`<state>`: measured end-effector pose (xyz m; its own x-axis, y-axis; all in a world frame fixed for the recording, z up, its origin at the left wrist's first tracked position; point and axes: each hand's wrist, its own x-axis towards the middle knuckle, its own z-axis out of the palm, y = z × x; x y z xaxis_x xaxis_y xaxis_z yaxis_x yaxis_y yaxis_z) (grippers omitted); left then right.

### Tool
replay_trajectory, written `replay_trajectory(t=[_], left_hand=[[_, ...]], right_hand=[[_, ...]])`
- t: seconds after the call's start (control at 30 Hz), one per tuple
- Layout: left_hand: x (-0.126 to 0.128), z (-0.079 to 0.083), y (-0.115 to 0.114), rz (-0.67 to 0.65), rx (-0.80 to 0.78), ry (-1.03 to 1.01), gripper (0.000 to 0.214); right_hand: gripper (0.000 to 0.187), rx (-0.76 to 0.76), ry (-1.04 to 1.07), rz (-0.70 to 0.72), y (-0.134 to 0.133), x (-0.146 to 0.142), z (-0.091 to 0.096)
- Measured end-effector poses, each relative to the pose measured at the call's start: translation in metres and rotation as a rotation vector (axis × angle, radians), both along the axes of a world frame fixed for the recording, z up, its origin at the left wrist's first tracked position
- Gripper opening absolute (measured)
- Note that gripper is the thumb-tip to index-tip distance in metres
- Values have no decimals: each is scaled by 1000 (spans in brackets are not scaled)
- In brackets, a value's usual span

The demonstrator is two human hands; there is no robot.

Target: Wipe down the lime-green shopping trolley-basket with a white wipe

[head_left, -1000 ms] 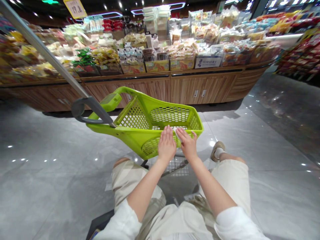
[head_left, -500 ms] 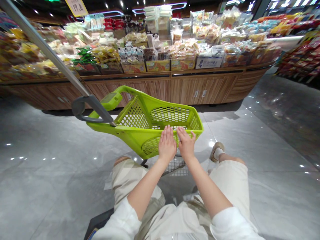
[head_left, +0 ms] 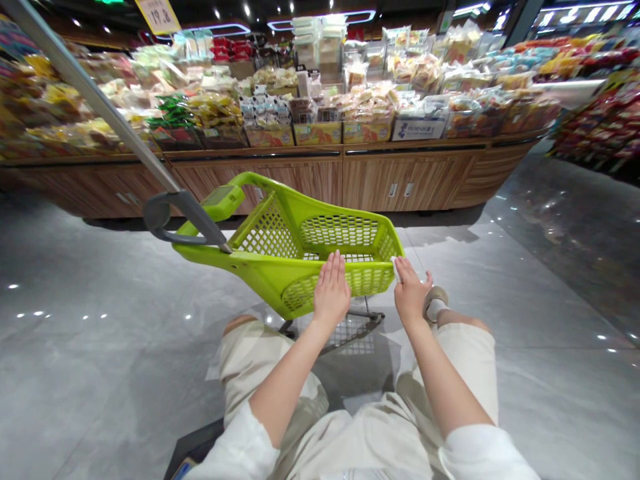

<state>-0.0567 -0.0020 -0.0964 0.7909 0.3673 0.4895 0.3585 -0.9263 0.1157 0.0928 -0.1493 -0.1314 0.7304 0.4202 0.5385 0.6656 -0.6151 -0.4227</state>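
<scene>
A lime-green plastic shopping basket on wheels (head_left: 260, 273) stands in front of me, with mesh walls and a grey metal pull pole (head_left: 105, 117) rising to the upper left. My left hand (head_left: 331, 290) lies flat against the basket's near wall, fingers together and pointing forward. At the basket's right corner, my right hand (head_left: 411, 290) rests on the rim with its fingers spread. Neither hand holds anything else. A grey wire rack (head_left: 350, 337) under the basket is partly hidden by the basket.
A wooden display counter (head_left: 400, 180) piled with packaged snacks (head_left: 365, 100) lies ahead, and a yellow price sign (head_left: 159, 13) hangs above it. Polished grey floor tiles (head_left: 100, 347) surround me. More stocked shelves (head_left: 600, 127) stand at the right.
My right hand has slid rightward along the basket rim to the corner, away from my left hand. My left hand and the basket have barely moved.
</scene>
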Motion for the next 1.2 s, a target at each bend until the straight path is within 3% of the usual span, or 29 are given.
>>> replay_trajectory(t=[0.17, 0.27, 0.4, 0.5, 0.6, 0.7, 0.83, 0.93, 1.07, 1.2], left_hand=[[-1, -1, 0, 6, -1, 6, 70], [-4, -1, 2, 17, 12, 26, 68], [-9, 1, 4, 26, 21, 38, 66], [-10, 2, 3, 24, 20, 47, 65], [-8, 3, 2, 29, 9, 43, 64], [-6, 2, 1, 38, 1, 33, 64], [-6, 2, 0, 37, 7, 42, 63], [-9, 4, 1, 36, 16, 62, 62], [-11, 5, 2, 35, 13, 52, 62], [-9, 2, 1, 36, 5, 35, 63]], right_hand=[[74, 27, -29, 204, 56, -56, 16], [76, -14, -57, 329, 67, -71, 23], [80, -57, -105, 319, 35, -46, 14], [78, -37, -88, 164, 1, -13, -2], [71, 5, -39, 30, -10, 2, -12], [69, 40, -24, 26, 12, -15, -7], [69, 24, -72, 250, 60, -59, 10], [71, -3, -101, 366, 71, -71, 19], [77, -65, -157, 398, 39, -42, 15], [74, -33, -98, 180, -5, 0, -4]])
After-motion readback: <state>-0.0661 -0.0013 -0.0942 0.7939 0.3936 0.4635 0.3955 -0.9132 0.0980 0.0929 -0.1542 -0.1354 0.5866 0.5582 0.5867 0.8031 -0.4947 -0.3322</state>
